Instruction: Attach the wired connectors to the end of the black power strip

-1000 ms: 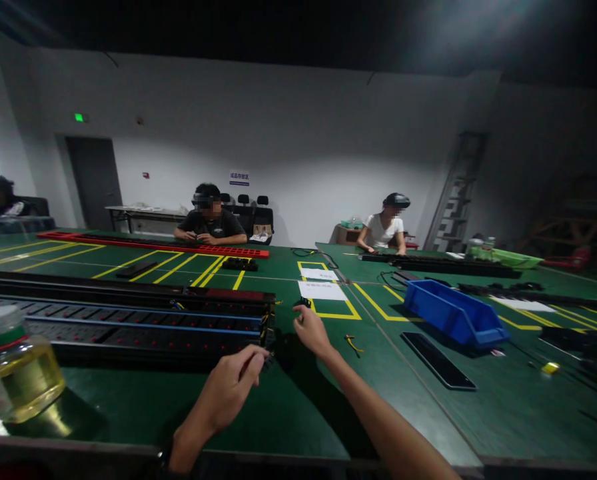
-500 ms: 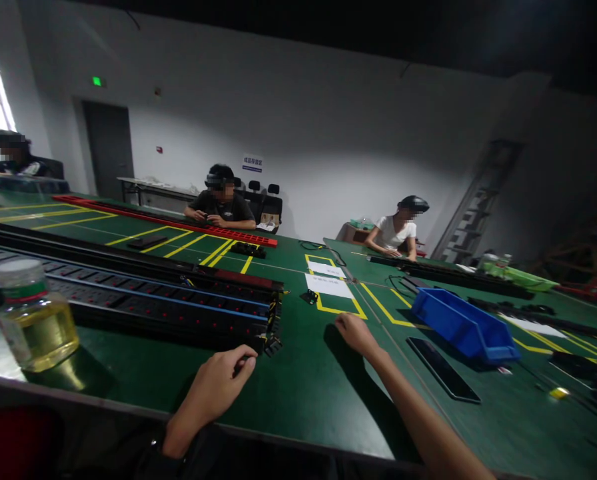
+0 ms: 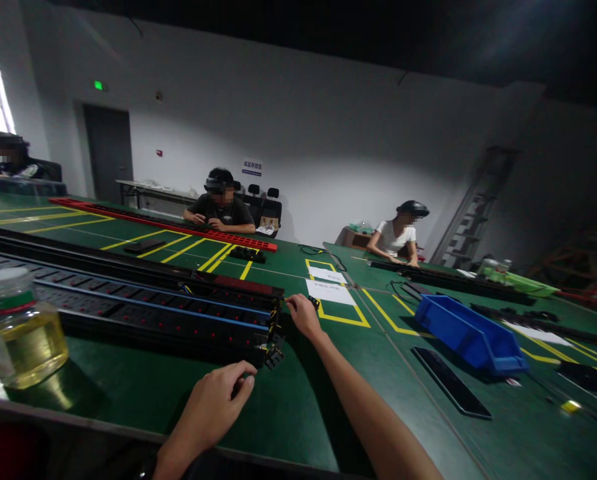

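Long black trays (image 3: pixel 158 320) with blue strips and red dots lie across the left of the green table. At their right end, small black connectors and wires (image 3: pixel 274 333) stick out. My right hand (image 3: pixel 303 315) is at the far corner of that end, fingers pinched by a thin wire end; what they hold is too small to make out. My left hand (image 3: pixel 221 400) rests near the front corner, fingers curled with thumb near forefinger, and nothing shows in it. A small black part (image 3: pixel 314 303) lies just behind my right hand.
A bottle of yellow liquid (image 3: pixel 23 333) stands at the left. On the right are a blue bin (image 3: pixel 468 333) and a black phone (image 3: pixel 451 381). White papers (image 3: pixel 330 292) lie beyond my right hand. People sit across the table.
My right hand has moved left, from the open table surface to the far corner of the trays' end. My left hand is nearly where it was. The view has shifted slightly.
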